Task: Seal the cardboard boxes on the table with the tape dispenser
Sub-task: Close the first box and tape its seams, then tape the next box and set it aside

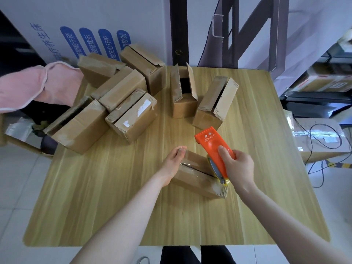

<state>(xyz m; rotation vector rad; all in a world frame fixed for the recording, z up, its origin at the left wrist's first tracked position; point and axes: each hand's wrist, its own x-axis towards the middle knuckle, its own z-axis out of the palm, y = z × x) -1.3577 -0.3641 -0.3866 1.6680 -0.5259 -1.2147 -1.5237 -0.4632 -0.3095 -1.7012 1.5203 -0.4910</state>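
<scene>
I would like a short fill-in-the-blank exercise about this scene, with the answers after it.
1. The right hand grips an ____ dispenser.
2. The left hand rests on a box made of ____.
3. The cloth at far left is ____.
Answers: orange; cardboard; pink.

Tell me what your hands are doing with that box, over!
Left hand rests on box. Right hand grips orange tape dispenser at its right end. Other boxes apart, behind.
</scene>
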